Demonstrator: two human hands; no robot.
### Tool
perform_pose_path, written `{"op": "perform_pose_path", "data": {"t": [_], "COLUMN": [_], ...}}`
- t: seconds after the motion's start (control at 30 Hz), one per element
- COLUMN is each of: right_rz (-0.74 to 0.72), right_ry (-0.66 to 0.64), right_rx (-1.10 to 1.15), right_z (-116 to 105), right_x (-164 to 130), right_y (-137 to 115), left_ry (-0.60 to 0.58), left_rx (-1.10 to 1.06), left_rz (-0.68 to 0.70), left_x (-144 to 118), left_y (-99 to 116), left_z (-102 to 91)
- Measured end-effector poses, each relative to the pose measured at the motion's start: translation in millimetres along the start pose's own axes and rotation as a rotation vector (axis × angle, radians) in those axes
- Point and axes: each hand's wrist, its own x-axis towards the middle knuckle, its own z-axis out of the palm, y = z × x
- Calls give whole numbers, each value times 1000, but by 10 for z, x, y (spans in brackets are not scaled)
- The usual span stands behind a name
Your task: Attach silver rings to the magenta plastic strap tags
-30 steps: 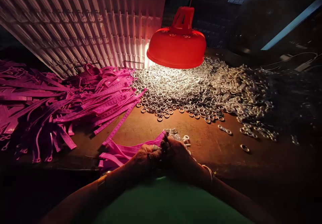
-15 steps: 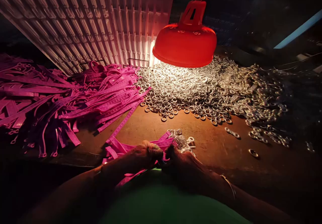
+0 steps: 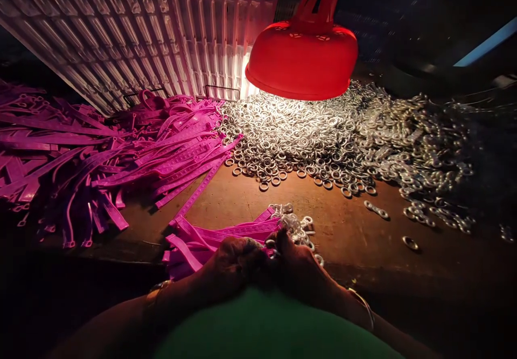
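My left hand and my right hand are pressed together at the near edge of the wooden table. Both close around the end of a pink plastic strap, and a metal ring shows between the fingertips. A small bundle of pink straps lies flat just left of my hands. A little clump of metal rings sits right behind my right hand. What exactly the fingers pinch is hidden in shadow.
A big heap of metal rings spreads under a red lamp shade hanging low. A large pile of pink straps covers the left. White ribbed panels lean at the back. Stray rings lie at right.
My hands parted slightly half a second ago and have come back together on the strap end. The view has tilted down a little, so the lamp sits higher in frame.
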Motion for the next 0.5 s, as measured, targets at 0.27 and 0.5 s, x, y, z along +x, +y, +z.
{"op": "perform_pose_path", "data": {"t": [0.27, 0.5], "right_rz": [-165, -78], "right_ry": [-205, -360], "right_rx": [-112, -408], "right_z": [-75, -112], "right_x": [-3, 86], "right_y": [-74, -263], "left_ry": [-82, -106], "left_rx": [-45, -69], "left_rz": [-28, -76], "left_x": [69, 134], "left_y": [-132, -166], "left_z": [-16, -44]}}
